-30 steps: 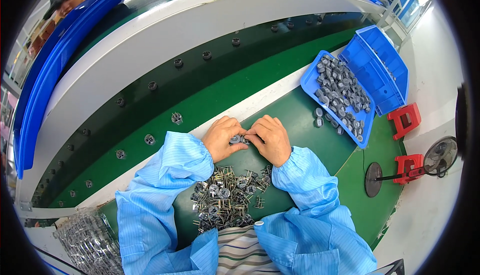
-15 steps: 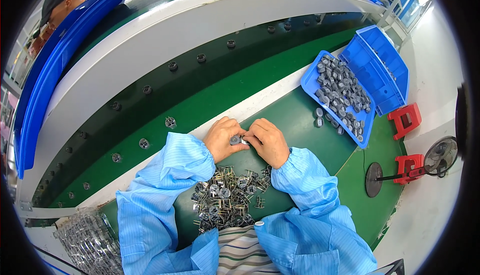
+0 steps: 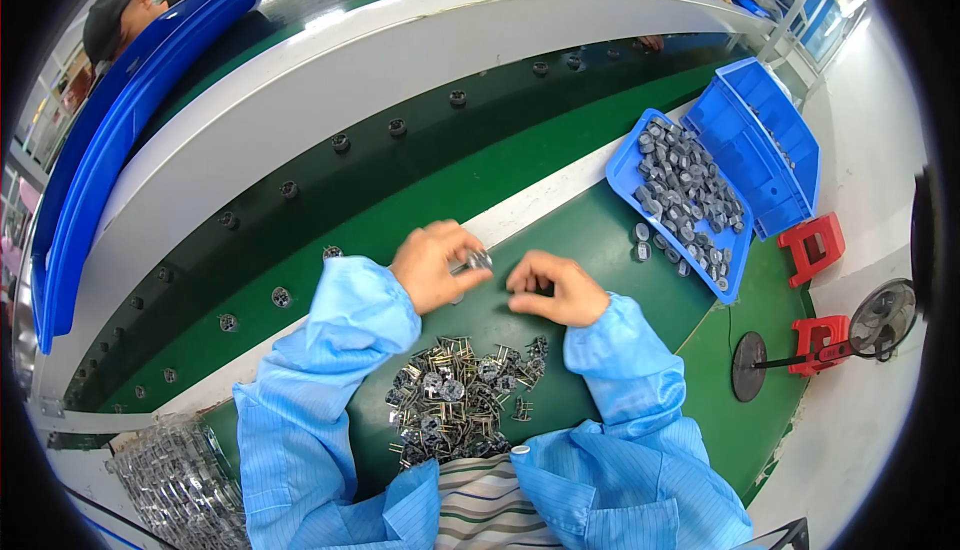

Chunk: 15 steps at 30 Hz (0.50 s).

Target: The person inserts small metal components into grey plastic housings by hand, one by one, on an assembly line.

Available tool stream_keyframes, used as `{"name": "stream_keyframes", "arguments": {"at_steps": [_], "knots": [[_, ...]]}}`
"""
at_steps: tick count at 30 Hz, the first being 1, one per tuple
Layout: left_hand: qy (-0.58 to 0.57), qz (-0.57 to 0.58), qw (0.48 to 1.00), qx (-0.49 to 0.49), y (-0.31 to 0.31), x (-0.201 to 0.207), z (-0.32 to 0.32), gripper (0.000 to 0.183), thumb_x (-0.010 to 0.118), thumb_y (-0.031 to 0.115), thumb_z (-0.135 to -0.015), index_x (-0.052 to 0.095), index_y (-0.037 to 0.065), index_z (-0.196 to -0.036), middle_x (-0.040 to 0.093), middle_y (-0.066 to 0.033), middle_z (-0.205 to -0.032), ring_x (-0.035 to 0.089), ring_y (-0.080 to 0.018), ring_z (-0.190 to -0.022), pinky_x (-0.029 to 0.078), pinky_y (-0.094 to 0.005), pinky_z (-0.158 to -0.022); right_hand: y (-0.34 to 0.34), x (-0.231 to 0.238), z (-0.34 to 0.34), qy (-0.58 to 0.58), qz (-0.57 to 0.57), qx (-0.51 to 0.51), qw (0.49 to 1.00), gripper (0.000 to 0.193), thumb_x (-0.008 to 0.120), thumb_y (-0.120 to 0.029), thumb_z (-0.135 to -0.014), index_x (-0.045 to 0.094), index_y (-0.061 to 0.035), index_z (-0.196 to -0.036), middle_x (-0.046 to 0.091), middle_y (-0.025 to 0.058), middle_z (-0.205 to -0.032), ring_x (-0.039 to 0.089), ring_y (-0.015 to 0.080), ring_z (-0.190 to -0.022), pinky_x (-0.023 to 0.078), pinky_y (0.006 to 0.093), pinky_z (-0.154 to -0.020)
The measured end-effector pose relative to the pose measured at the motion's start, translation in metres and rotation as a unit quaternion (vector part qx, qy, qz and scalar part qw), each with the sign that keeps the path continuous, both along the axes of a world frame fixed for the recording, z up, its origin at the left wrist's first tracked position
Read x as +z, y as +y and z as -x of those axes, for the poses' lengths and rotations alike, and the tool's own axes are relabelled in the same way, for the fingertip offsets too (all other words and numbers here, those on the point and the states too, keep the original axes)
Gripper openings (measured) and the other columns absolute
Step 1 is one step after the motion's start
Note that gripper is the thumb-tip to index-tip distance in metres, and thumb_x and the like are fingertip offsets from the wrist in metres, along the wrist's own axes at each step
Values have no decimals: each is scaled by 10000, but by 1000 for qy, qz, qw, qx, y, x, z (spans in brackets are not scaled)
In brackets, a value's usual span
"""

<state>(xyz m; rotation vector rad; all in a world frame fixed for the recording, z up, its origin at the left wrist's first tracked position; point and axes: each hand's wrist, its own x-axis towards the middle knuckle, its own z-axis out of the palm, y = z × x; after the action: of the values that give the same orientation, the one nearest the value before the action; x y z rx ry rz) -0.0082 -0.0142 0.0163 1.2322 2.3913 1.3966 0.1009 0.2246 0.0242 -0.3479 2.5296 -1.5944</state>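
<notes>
My left hand (image 3: 436, 266) pinches a small round grey part (image 3: 480, 261) between thumb and fingertips, above the green bench near its pale border. To its right, my right hand (image 3: 562, 290) is apart from it, fingers curled with a gap to the thumb and nothing visible between them. Closer to me than both hands lies a pile of small dark round parts with metal pins (image 3: 450, 400). At the right, a tilted blue tray (image 3: 622, 162) holds many grey round caps (image 3: 690, 185), and a few more caps lie beside its near edge.
Beyond the pale border, round parts (image 3: 282, 297) sit spaced out on a green conveyor belt (image 3: 420, 175). A blue bin (image 3: 765, 150) stands behind the tray. Stacked clear plastic trays (image 3: 175, 480), red stools (image 3: 812, 250) and a fan (image 3: 882, 315) flank the bench; another person is at far left.
My hands have moved apart: the left lifted away with the round part, while the right drew back to the right and opened. Parts on the belt have shifted slightly left.
</notes>
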Motion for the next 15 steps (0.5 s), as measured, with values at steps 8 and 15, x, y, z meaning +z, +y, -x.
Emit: {"name": "stream_keyframes", "arguments": {"at_steps": [8, 15], "knots": [[27, 282, 939, 195, -42, 12, 60, 349, 849, 271, -800, 703, 113, -1075, 634, -77, -969, 638, -267, -934, 490, -431, -858, -13, 12, -6, 51, -102, 297, 948, 276, 877, -252, -791, 746, -114, -991, 674, 7, -1013, 583, 249, -966, 451, 414, -903], [135, 183, 974, -22, -34, 41, 25, 512, 893, 222, -736, 618, 109, -1153, 558, -128, -1095, 580, -354, -1089, 473, -464, -932, -9, 3, -6, 46, -71, 276, 957, 208, 872, -241, -801, 743, -99, -880, 700, 15, -920, 591, 245, -903, 458, 408, -879]]}}
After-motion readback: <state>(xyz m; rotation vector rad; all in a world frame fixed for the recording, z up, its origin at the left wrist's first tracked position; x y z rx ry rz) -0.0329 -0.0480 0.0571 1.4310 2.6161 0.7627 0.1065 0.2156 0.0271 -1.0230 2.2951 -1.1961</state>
